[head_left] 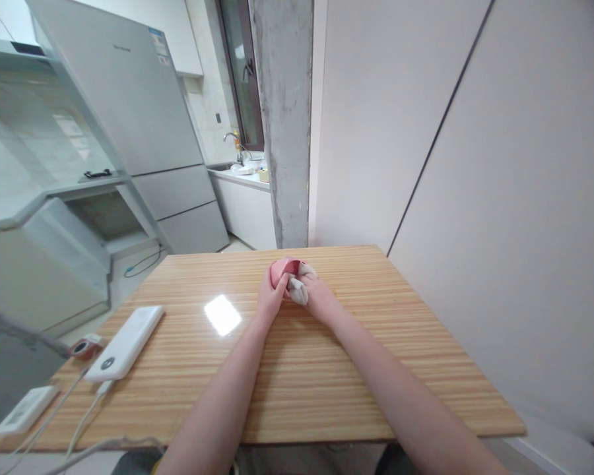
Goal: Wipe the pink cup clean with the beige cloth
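Above the far part of the wooden table (327,382), my left hand (271,293) is closed around the left side of a small pink object (283,266), cup-like and hollow on the side facing right. My right hand (319,297) grips a light grey-white cloth (297,290) and presses it against the pink object's right side and opening. Part of the cloth hangs below the fingers. The right fingertips are hidden by the cloth, and the pink object's lower part is covered by my hands.
At the table's left lie a white power bank (129,343) with a cable plugged in, a red roll-like item (83,348) and a white box-shaped piece (26,409). White cables trail over the front left edge. A pale wall panel (450,198) rises along the right; a fridge (123,99) stands behind.
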Demonstrator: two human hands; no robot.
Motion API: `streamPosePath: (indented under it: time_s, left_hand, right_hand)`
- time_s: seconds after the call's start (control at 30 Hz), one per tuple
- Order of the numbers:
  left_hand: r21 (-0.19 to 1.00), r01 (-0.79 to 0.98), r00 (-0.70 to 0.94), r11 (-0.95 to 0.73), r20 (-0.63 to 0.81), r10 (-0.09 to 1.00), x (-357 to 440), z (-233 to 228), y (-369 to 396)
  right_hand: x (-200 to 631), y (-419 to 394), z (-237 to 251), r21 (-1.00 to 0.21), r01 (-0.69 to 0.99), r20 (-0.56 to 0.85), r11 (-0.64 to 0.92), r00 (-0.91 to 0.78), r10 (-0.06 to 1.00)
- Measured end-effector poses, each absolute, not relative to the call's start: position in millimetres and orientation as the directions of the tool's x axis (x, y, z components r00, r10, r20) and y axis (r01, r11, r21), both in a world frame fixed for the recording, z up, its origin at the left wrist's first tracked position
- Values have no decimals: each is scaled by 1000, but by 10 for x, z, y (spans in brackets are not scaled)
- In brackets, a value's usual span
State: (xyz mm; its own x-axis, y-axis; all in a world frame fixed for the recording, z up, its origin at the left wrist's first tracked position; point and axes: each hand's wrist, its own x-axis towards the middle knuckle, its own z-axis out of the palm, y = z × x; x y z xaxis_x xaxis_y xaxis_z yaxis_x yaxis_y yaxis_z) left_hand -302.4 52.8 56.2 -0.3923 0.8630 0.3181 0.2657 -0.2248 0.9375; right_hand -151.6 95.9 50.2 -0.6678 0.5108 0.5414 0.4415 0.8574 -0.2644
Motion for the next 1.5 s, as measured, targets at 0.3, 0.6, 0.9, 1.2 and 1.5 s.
streamPosePath:
  time_s: [0.3,0.6,0.9,1.2,1.5]
  left_hand:
    - [958,61,-400,-279,280,873,-2710,531,507]
    - [911,322,-365,-259,372,854,-2955,668,404]
    - [920,288,-481,-267,380,790,-2834,606,452]
    - [964,68,-425,-256,260,867,-2863,565,529]
    - [954,194,-478,-230,297,827,-2903,618,507]
  right_hand:
    - [-1520,923,493,-466,464,542,753,-523,657]
    - [-1524,925,516,-305,435,523,847,-667,531]
    - [-1580,891,485,-439,389,541,810,-605,584]
    - [-1568,896,465,-330,526,570,784,-551,610]
    - [-1560,916,469,-317,463,535,828,-634,559]
